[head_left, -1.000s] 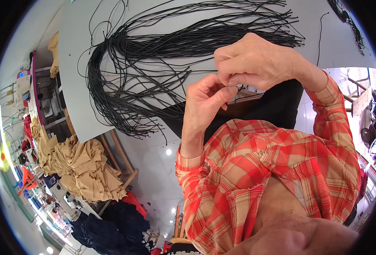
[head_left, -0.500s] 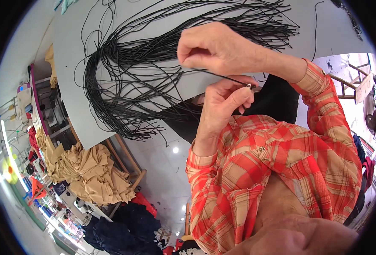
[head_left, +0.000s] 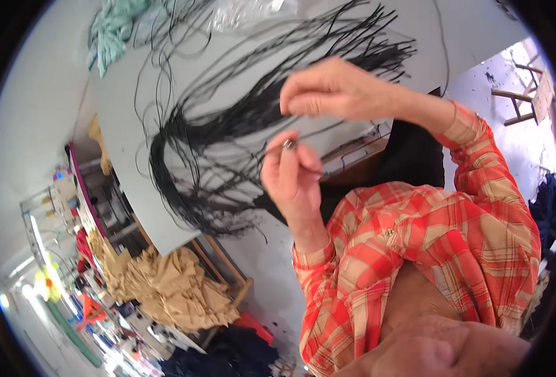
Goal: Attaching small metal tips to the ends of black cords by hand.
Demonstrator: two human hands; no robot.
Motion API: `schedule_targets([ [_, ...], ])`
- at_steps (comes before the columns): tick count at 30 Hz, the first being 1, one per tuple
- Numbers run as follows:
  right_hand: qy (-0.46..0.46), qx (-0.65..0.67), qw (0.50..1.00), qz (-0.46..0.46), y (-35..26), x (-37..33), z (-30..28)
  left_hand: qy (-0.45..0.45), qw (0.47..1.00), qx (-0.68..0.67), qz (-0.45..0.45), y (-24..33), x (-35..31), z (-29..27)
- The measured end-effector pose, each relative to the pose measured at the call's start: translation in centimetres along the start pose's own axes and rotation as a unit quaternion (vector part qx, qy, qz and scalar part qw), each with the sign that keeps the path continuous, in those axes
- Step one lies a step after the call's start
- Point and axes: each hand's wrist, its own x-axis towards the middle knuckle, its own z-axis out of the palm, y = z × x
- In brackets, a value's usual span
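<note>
My left hand (head_left: 293, 179) is closed, with a small shiny metal piece (head_left: 289, 144) pinched at its fingertips. A short dark length like cord shows beside those fingers. Just above and to the right, my right hand (head_left: 337, 93) has its fingers curled in toward the thumb; blur hides what they hold, if anything. Beyond both hands a large bundle of thin black cords (head_left: 234, 119) lies bent on the table, gathered at its left, loose ends fanning right and toward me.
The pale grey table (head_left: 130, 166) carries teal cloth (head_left: 111, 38) and a clear plastic bag (head_left: 253, 12) at its far side. Tan fabric (head_left: 177, 289) is heaped at the lower left, above dark navy cloth (head_left: 227, 355). A wooden stool (head_left: 526, 97) stands at the right.
My left hand has moved left, away from below my right wrist, with the metal piece. The cord stretched between my hands no longer shows clearly. The view has shifted, revealing more far table.
</note>
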Motion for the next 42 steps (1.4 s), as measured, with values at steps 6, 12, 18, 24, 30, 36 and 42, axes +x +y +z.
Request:
schedule_targets([
  [6,-0.052,-0.128,0.977,-0.16,-2.1,-0.3,1.5,0.023,0.997,0.061,0.036,0.8,0.4,0.5],
  [12,-0.063,-0.049,0.979,-0.185,-0.5,-0.3,0.3,-0.049,0.996,0.076,0.02,0.7,0.1,0.9],
  [18,0.096,-0.07,0.981,-0.151,-0.4,1.4,-3.0,-0.06,0.99,0.127,0.011,1.9,-0.5,1.3],
  [24,0.327,-0.087,0.941,-0.009,1.0,4.7,-17.2,0.116,0.945,0.305,0.015,10.6,-2.9,-3.8],
  [30,0.457,-0.149,0.873,0.083,6.7,5.8,-26.2,0.217,0.752,0.589,0.199,22.6,-0.5,-6.0],
  [36,0.458,-0.251,0.842,0.131,11.9,7.9,-28.5,0.177,0.569,0.731,0.333,28.4,14.8,-3.5],
  [42,0.437,-0.331,0.815,0.185,17.4,9.4,-28.9,0.168,0.593,0.683,0.392,26.5,29.7,-3.2],
])
